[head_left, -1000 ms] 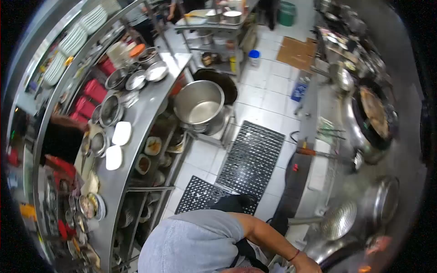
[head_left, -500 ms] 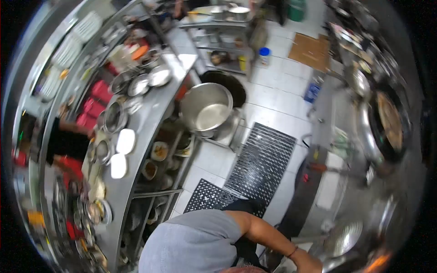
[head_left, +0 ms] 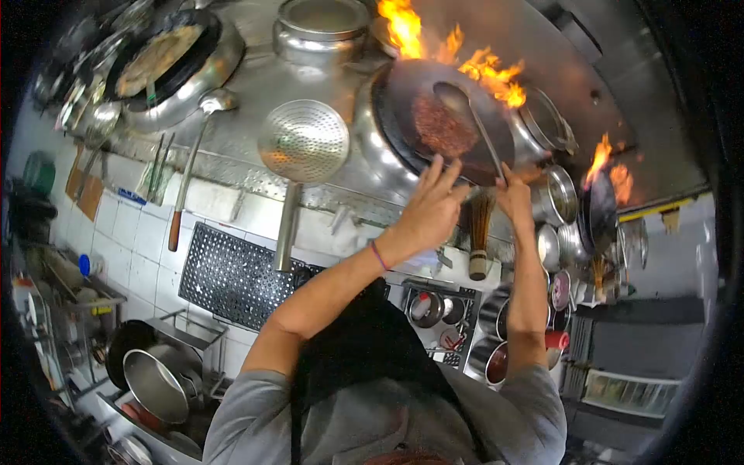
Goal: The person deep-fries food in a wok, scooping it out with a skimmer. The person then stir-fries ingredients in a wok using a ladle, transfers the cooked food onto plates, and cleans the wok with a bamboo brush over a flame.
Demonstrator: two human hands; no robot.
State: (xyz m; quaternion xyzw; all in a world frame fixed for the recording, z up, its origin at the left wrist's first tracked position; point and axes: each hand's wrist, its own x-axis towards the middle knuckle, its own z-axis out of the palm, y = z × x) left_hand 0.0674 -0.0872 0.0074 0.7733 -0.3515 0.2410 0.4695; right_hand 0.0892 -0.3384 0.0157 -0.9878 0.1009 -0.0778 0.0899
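A dark wok [head_left: 484, 128] sits tilted over the burner, with reddish-brown minced food [head_left: 442, 128] spread inside it. My right hand [head_left: 513, 195] is closed around the long handle of a ladle [head_left: 453, 97], whose bowl is down in the wok over the food. At the wok's near rim is my left hand [head_left: 430, 209], its fingers spread apart and the fingertips right at the edge. Flames [head_left: 496, 74] rise behind the wok's far side. A bamboo brush [head_left: 479, 240] stands just below, between my two forearms.
Left of the wok lies a perforated strainer [head_left: 304, 141], its handle jutting over the counter edge. Further left are a wooden-handled ladle [head_left: 190, 174] and another wok station [head_left: 159, 62]. Metal pots [head_left: 558, 194] stand at the right, near a second flaming wok [head_left: 598, 213]. A rubber mat [head_left: 232, 271] covers the floor.
The view has swung from the shelves and aisle to the stove. Both hands now show at the wok, the right one on a ladle; before, one arm reached toward the stove at the lower right.
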